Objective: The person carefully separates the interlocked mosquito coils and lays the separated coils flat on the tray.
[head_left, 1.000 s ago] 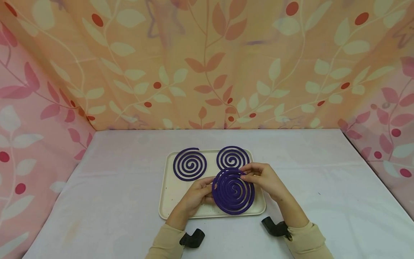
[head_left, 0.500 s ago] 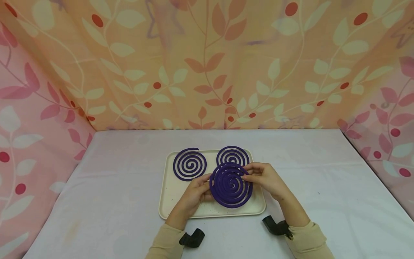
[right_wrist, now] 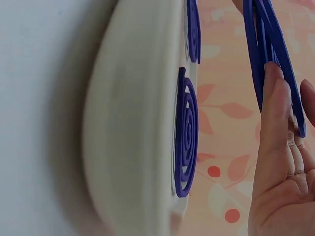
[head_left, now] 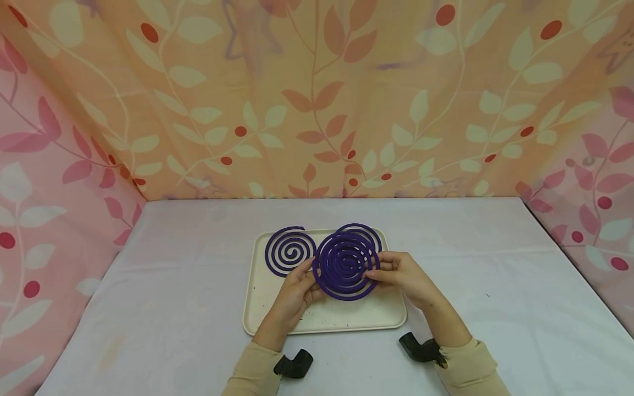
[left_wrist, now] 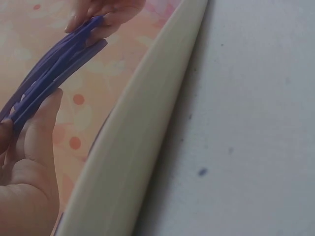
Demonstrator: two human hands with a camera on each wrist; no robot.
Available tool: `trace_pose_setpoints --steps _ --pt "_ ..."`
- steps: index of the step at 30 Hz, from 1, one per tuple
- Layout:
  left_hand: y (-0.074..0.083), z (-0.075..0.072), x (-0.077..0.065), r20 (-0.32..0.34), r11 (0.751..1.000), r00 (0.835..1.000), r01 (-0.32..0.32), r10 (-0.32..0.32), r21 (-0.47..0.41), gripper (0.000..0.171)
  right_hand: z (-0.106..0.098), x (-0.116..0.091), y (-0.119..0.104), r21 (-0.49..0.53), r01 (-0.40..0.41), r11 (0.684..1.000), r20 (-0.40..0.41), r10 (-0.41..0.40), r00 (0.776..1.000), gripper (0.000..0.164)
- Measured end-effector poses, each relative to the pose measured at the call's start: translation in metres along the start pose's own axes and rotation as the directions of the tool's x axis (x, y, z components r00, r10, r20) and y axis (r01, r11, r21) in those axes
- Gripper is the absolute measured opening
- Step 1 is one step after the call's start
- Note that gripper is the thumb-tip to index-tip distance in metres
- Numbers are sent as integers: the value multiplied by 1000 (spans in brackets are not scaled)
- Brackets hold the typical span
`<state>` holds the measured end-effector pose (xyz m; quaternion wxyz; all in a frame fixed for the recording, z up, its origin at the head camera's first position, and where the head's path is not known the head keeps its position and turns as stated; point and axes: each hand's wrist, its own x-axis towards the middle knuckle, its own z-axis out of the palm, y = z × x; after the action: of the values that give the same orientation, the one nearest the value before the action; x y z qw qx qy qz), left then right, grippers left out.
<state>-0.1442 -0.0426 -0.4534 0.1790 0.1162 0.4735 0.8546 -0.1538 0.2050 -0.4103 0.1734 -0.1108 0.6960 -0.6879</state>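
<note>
In the head view both hands hold a purple double mosquito coil [head_left: 345, 297] above a cream tray [head_left: 263, 300]. My left hand [head_left: 292, 297] pinches its left edge, and my right hand [head_left: 408, 279] grips the right edge. Edge-on in the left wrist view, the held coil [left_wrist: 51, 66] shows several layers, with some parted at one end. A single purple coil [head_left: 292, 253] lies at the tray's back left. Another coil [head_left: 355, 225] lies at the back right, partly hidden behind the held one. In the right wrist view, my right hand [right_wrist: 283, 191] has fingers along the held coil's underside.
The tray stands on a white cloth-covered table [head_left: 173, 286], dark crumbs scattered on it. A patterned orange curtain [head_left: 317, 110] rises behind the table, with pink ones at the sides. Black mounts [head_left: 294, 364] sit at both cuffs.
Both hands have shifted the held coil away from me and slightly left. It now overlaps the back right coil more. The coils lying on the tray have stayed put.
</note>
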Motion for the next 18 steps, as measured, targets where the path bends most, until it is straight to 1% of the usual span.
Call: trace_pose_setpoints --steps 6,13,15,18 --pt "0 1 0 -26 1000 999 -19 19 -24 39 4 0 0 -9 -9 1000 -3 9 1000 27" --pt "2 4 0 -84 998 996 -33 29 -47 42 9 1 1 6 -13 1000 -4 13 1000 34" --pt "2 4 0 -93 998 995 -32 27 -61 43 10 2 1 14 -5 1000 -2 5 1000 32" --pt "3 5 0 -98 997 995 -31 24 -68 43 10 2 2 48 5 999 14 -6 1000 22"
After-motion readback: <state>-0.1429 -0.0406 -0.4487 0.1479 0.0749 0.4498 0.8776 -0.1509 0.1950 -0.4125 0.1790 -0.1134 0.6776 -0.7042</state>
